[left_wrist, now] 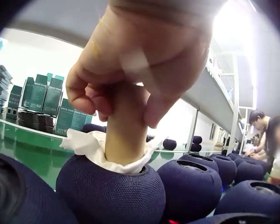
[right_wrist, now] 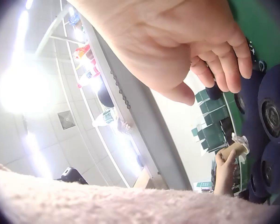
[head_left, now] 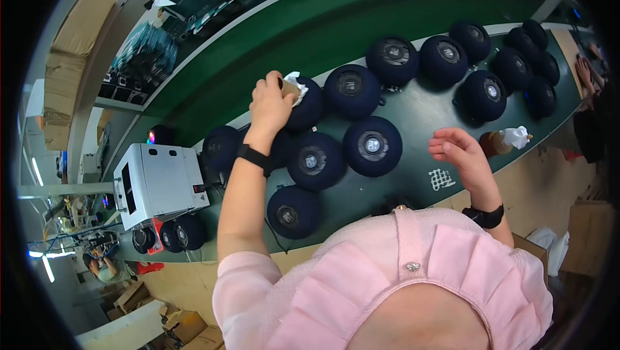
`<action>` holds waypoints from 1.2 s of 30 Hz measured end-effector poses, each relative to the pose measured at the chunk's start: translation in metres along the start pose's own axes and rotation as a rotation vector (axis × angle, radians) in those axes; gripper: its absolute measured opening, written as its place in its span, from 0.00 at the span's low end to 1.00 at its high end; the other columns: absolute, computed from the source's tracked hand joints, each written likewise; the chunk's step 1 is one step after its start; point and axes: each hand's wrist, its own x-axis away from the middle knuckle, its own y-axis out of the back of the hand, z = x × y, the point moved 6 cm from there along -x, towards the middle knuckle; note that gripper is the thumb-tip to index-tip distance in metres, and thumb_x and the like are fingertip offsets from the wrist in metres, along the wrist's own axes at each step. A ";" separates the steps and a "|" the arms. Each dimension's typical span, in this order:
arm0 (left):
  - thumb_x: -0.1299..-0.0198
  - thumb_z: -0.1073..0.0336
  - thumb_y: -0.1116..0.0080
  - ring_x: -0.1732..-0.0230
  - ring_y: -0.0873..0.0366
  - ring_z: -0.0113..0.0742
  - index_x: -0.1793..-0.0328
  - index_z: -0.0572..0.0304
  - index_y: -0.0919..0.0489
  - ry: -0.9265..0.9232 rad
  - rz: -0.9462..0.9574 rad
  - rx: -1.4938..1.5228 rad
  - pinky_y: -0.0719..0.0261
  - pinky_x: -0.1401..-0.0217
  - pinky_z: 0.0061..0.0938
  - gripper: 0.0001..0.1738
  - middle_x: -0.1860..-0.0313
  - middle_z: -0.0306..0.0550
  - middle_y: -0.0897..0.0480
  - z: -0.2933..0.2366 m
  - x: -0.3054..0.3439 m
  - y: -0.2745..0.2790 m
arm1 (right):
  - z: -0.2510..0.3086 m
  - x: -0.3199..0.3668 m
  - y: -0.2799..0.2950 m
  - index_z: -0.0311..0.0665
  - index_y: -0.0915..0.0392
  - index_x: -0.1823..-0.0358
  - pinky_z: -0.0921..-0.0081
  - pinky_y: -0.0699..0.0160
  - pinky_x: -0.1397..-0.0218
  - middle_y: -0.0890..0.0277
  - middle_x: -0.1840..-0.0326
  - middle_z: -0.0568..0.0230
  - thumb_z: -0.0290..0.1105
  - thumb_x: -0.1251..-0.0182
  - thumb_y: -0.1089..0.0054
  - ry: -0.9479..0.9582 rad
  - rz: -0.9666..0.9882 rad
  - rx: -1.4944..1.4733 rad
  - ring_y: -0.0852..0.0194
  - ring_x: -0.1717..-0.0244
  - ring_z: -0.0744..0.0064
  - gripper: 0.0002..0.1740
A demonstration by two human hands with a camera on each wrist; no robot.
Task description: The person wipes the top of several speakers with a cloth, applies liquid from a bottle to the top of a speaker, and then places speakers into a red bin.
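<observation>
My left hand (head_left: 270, 106) grips a tan cardboard-like tube (left_wrist: 125, 128) by its upper part, thumb on one side and curled fingers on the other. White cloth or tissue (left_wrist: 91, 143) is bunched around the tube's lower end. That end meets the top of a round, dark blue, mesh-covered speaker (left_wrist: 112, 189), where the cloth hides the opening. My right hand (head_left: 460, 154) hovers over the green table, fingers loosely bent and nothing in them; its palm shows in the right wrist view. Near it stand a brown bottle (head_left: 496, 144) with white stuff on top and a white perforated piece (head_left: 442, 180).
Many similar speakers, including a near one (head_left: 372, 146), cover the green table (head_left: 413, 117). A white machine (head_left: 161, 179) stands at the left. Behind the table are teal boxes (left_wrist: 44, 95). Another person (left_wrist: 266, 130) works farther along the line.
</observation>
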 end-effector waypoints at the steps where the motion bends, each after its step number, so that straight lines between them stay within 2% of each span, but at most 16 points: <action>1: 0.54 0.65 0.36 0.49 0.30 0.57 0.45 0.53 0.34 -0.011 -0.003 0.004 0.27 0.51 0.47 0.28 0.53 0.56 0.28 -0.004 0.000 0.001 | 0.001 0.001 0.002 0.34 0.29 0.50 0.74 0.26 0.50 0.24 0.55 0.60 0.31 0.37 0.46 0.008 -0.009 0.000 0.24 0.55 0.72 0.16; 3: 0.54 0.65 0.36 0.50 0.29 0.56 0.46 0.53 0.33 -0.003 -0.075 0.002 0.27 0.52 0.48 0.28 0.54 0.55 0.27 -0.014 0.004 0.012 | -0.001 0.002 0.004 0.32 0.29 0.50 0.76 0.27 0.50 0.24 0.54 0.57 0.31 0.37 0.45 0.019 0.016 -0.045 0.25 0.54 0.70 0.16; 4: 0.54 0.65 0.36 0.50 0.29 0.56 0.46 0.55 0.32 -0.004 -0.166 0.032 0.29 0.51 0.46 0.27 0.55 0.55 0.26 -0.026 0.004 0.018 | -0.003 0.003 0.008 0.34 0.29 0.49 0.74 0.26 0.50 0.24 0.55 0.60 0.32 0.37 0.45 0.019 0.002 -0.034 0.24 0.55 0.71 0.16; 5: 0.54 0.65 0.36 0.50 0.29 0.56 0.46 0.55 0.32 -0.021 -0.162 0.034 0.29 0.51 0.46 0.27 0.55 0.55 0.26 -0.041 0.000 0.018 | -0.004 0.001 0.012 0.34 0.29 0.49 0.74 0.26 0.50 0.24 0.55 0.60 0.32 0.37 0.45 0.025 -0.012 -0.041 0.24 0.55 0.71 0.16; 7: 0.54 0.64 0.36 0.50 0.30 0.56 0.46 0.57 0.32 -0.204 -0.122 0.194 0.30 0.49 0.44 0.27 0.56 0.56 0.26 -0.078 0.001 0.013 | -0.012 0.002 0.018 0.34 0.29 0.50 0.75 0.26 0.50 0.24 0.54 0.60 0.32 0.37 0.45 -0.024 -0.007 -0.012 0.24 0.55 0.72 0.16; 11: 0.52 0.64 0.36 0.50 0.29 0.57 0.46 0.56 0.33 -0.190 0.033 0.201 0.30 0.49 0.45 0.27 0.54 0.55 0.26 -0.105 -0.008 -0.031 | -0.043 0.000 0.037 0.34 0.28 0.51 0.79 0.26 0.53 0.24 0.56 0.62 0.33 0.37 0.44 -0.110 -0.007 -0.022 0.24 0.56 0.74 0.15; 13: 0.51 0.63 0.37 0.49 0.29 0.56 0.45 0.55 0.34 -0.207 0.047 0.150 0.29 0.51 0.47 0.27 0.54 0.55 0.27 -0.114 -0.014 -0.040 | -0.068 0.009 0.050 0.35 0.28 0.51 0.79 0.26 0.54 0.24 0.57 0.63 0.34 0.37 0.43 -0.320 0.012 0.011 0.24 0.58 0.75 0.16; 15: 0.51 0.64 0.37 0.48 0.30 0.56 0.45 0.55 0.33 -0.091 0.123 0.001 0.30 0.48 0.42 0.26 0.54 0.55 0.26 -0.124 -0.016 -0.040 | -0.082 0.018 0.066 0.35 0.29 0.51 0.77 0.25 0.54 0.24 0.57 0.63 0.36 0.37 0.43 -0.379 0.013 -0.029 0.24 0.57 0.75 0.17; 16: 0.52 0.64 0.37 0.48 0.30 0.55 0.46 0.54 0.33 -0.124 0.089 -0.046 0.30 0.48 0.43 0.26 0.54 0.54 0.26 -0.131 -0.014 -0.040 | -0.085 0.025 0.072 0.35 0.29 0.50 0.75 0.25 0.53 0.24 0.56 0.63 0.37 0.36 0.44 -0.427 0.043 -0.042 0.24 0.56 0.74 0.17; 19: 0.52 0.64 0.38 0.49 0.29 0.54 0.46 0.53 0.32 -0.104 0.121 0.025 0.29 0.51 0.47 0.26 0.54 0.53 0.26 -0.129 -0.019 -0.040 | -0.092 0.034 0.102 0.36 0.30 0.50 0.72 0.24 0.52 0.24 0.55 0.61 0.39 0.34 0.46 -0.488 0.072 -0.064 0.24 0.55 0.71 0.18; 21: 0.53 0.63 0.37 0.49 0.29 0.54 0.47 0.54 0.32 -0.044 0.028 0.072 0.29 0.50 0.46 0.25 0.54 0.53 0.26 -0.141 -0.025 -0.021 | -0.103 0.045 0.125 0.36 0.30 0.50 0.71 0.24 0.52 0.25 0.54 0.58 0.39 0.33 0.48 -0.583 0.059 -0.166 0.24 0.54 0.68 0.17; 25: 0.52 0.63 0.37 0.50 0.29 0.56 0.47 0.56 0.33 -0.213 -0.136 0.196 0.29 0.50 0.45 0.26 0.54 0.55 0.26 -0.192 -0.051 -0.012 | -0.144 0.066 0.169 0.35 0.29 0.51 0.63 0.27 0.46 0.25 0.53 0.55 0.41 0.31 0.51 -0.754 0.098 -0.279 0.26 0.51 0.63 0.17; 28: 0.52 0.63 0.37 0.49 0.29 0.55 0.46 0.54 0.33 -0.085 -0.048 0.105 0.29 0.50 0.47 0.26 0.53 0.54 0.26 -0.216 -0.069 -0.037 | -0.155 0.077 0.191 0.35 0.27 0.54 0.61 0.29 0.44 0.25 0.53 0.54 0.44 0.32 0.51 -0.820 0.152 -0.376 0.26 0.50 0.61 0.18; 32: 0.52 0.61 0.39 0.47 0.30 0.56 0.46 0.53 0.33 0.012 0.094 0.140 0.29 0.49 0.49 0.26 0.51 0.55 0.27 -0.207 -0.088 -0.091 | -0.158 0.080 0.223 0.35 0.26 0.58 0.61 0.29 0.45 0.24 0.53 0.53 0.46 0.33 0.50 -0.773 0.100 -0.358 0.26 0.50 0.60 0.19; 34: 0.52 0.61 0.39 0.47 0.30 0.57 0.46 0.52 0.33 -0.035 0.080 0.079 0.29 0.48 0.49 0.26 0.51 0.55 0.27 -0.219 -0.089 -0.093 | -0.170 0.080 0.255 0.36 0.27 0.60 0.61 0.28 0.45 0.24 0.54 0.54 0.46 0.33 0.49 -0.740 -0.076 -0.374 0.26 0.50 0.61 0.18; 36: 0.53 0.62 0.40 0.48 0.29 0.58 0.47 0.52 0.32 -0.036 0.078 0.004 0.28 0.47 0.48 0.25 0.52 0.56 0.27 -0.228 -0.090 -0.094 | -0.187 0.088 0.280 0.36 0.27 0.60 0.61 0.28 0.46 0.24 0.54 0.54 0.45 0.33 0.49 -0.743 -0.115 -0.375 0.26 0.51 0.61 0.18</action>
